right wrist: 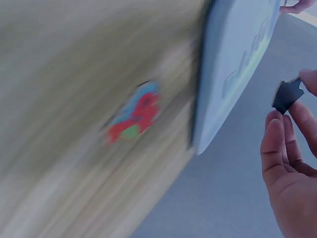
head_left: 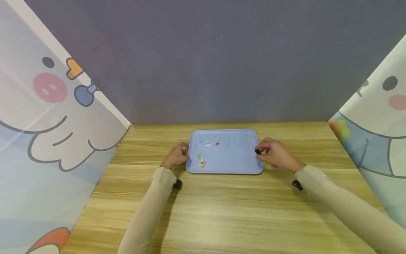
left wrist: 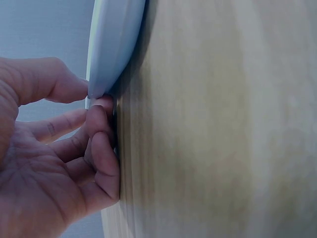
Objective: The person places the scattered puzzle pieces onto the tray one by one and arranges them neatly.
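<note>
A pale blue tray (head_left: 233, 160) lies on the table with several light blue puzzle pieces (head_left: 216, 140) in a row along its far side. Near its left front corner is a colourful cluster (head_left: 201, 160) with yellow and orange parts. My left hand (head_left: 176, 156) pinches the tray's left edge, thumb at the rim and fingertips tucked under it, as the left wrist view shows. Over the tray's right edge, my right hand (head_left: 276, 153) pinches a small piece (right wrist: 288, 96) whose dark side faces the cameras. The piece's other face is hidden.
A red and blue piece (right wrist: 136, 113) with a green spot lies on the wooden table (head_left: 228, 215), right of the tray, partly hidden by the right hand in the head view. A grey wall (head_left: 222, 63) stands behind; cartoon-printed panels (head_left: 95, 130) flank both sides.
</note>
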Action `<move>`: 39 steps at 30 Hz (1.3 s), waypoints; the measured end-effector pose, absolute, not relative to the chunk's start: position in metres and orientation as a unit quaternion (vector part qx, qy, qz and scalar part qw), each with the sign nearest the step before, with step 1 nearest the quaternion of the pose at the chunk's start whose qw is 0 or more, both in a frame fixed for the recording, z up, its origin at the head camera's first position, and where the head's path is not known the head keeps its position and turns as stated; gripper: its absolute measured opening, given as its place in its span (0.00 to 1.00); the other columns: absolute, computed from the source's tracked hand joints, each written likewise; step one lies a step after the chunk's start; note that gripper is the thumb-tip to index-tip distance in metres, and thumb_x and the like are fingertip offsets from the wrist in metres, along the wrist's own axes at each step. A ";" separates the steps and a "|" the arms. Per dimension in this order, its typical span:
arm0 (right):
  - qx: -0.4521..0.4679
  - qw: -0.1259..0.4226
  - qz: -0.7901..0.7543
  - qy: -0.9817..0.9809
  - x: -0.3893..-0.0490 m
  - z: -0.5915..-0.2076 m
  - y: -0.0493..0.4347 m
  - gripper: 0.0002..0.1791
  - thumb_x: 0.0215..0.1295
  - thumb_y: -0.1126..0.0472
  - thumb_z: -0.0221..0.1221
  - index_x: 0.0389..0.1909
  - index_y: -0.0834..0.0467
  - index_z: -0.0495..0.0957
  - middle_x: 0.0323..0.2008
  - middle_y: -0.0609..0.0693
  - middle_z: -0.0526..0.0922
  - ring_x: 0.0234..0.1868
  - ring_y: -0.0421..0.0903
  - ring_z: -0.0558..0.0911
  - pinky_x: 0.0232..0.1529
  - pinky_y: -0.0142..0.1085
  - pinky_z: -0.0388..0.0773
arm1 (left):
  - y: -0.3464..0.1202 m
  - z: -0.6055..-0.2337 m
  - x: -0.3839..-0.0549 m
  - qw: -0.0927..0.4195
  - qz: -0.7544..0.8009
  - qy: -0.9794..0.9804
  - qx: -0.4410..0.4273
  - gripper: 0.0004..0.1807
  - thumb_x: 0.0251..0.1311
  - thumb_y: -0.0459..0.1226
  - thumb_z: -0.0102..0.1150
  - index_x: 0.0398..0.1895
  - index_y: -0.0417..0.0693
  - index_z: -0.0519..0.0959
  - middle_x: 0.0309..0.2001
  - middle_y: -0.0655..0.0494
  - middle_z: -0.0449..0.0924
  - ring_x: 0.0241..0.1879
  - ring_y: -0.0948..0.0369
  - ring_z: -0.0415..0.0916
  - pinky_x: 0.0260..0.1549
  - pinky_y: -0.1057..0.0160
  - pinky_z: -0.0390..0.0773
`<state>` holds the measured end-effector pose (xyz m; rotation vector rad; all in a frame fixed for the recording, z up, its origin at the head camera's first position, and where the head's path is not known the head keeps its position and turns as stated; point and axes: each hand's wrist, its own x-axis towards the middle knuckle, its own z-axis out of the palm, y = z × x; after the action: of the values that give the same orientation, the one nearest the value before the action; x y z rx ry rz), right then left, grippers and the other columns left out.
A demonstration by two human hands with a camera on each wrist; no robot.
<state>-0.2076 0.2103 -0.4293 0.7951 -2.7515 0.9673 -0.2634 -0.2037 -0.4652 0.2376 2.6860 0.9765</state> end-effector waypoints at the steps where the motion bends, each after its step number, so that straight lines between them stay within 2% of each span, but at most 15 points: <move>1: 0.266 0.056 0.325 -0.906 -0.209 -0.428 0.206 0.14 0.51 0.63 0.69 0.40 0.60 0.83 0.33 0.48 0.77 0.33 0.47 0.77 0.30 0.35 0.74 | -0.204 -0.465 -0.263 0.137 0.337 0.928 0.082 0.30 0.52 0.30 0.59 0.62 0.42 0.65 0.34 0.47 0.77 0.30 0.56 0.74 0.29 0.61 0.75; 5: 0.289 0.049 0.335 -0.896 -0.217 -0.428 0.187 0.14 0.51 0.62 0.69 0.39 0.60 0.83 0.34 0.47 0.77 0.34 0.48 0.77 0.31 0.36 0.75 | -0.204 -0.466 -0.263 0.136 0.339 0.927 0.083 0.30 0.52 0.29 0.59 0.62 0.42 0.65 0.34 0.47 0.77 0.30 0.56 0.74 0.29 0.61 0.75; 10: 0.302 0.007 0.355 -0.885 -0.226 -0.429 0.163 0.12 0.52 0.63 0.69 0.39 0.61 0.82 0.34 0.49 0.78 0.36 0.50 0.79 0.37 0.42 0.77 | -0.205 -0.467 -0.264 0.138 0.336 0.928 0.088 0.30 0.51 0.30 0.59 0.61 0.41 0.65 0.33 0.48 0.77 0.30 0.57 0.74 0.30 0.62 0.75; 14: 0.311 -0.021 0.369 -0.876 -0.232 -0.433 0.144 0.12 0.51 0.63 0.69 0.37 0.63 0.83 0.34 0.51 0.79 0.35 0.50 0.80 0.39 0.43 0.78 | -0.205 -0.468 -0.265 0.141 0.339 0.926 0.090 0.30 0.51 0.30 0.59 0.61 0.42 0.66 0.33 0.48 0.77 0.30 0.57 0.75 0.30 0.61 0.75; 22: 0.318 -0.059 0.366 -0.873 -0.240 -0.442 0.109 0.11 0.50 0.62 0.70 0.33 0.62 0.82 0.32 0.49 0.79 0.33 0.44 0.78 0.35 0.34 0.76 | -0.207 -0.466 -0.265 0.138 0.345 0.923 0.094 0.29 0.52 0.30 0.59 0.60 0.40 0.66 0.32 0.48 0.77 0.28 0.56 0.74 0.28 0.61 0.75; 39: 0.307 -0.075 0.349 -0.882 -0.251 -0.458 0.066 0.10 0.46 0.62 0.73 0.28 0.58 0.82 0.26 0.44 0.79 0.28 0.37 0.76 0.33 0.33 0.75 | -0.205 -0.467 -0.265 0.143 0.337 0.927 0.082 0.30 0.52 0.30 0.60 0.61 0.43 0.66 0.34 0.48 0.77 0.31 0.56 0.74 0.31 0.61 0.75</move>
<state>-0.2511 0.0656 -0.4584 1.0141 -2.9113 1.1532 -0.2654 -0.2054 -0.4665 0.2369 2.6740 0.9733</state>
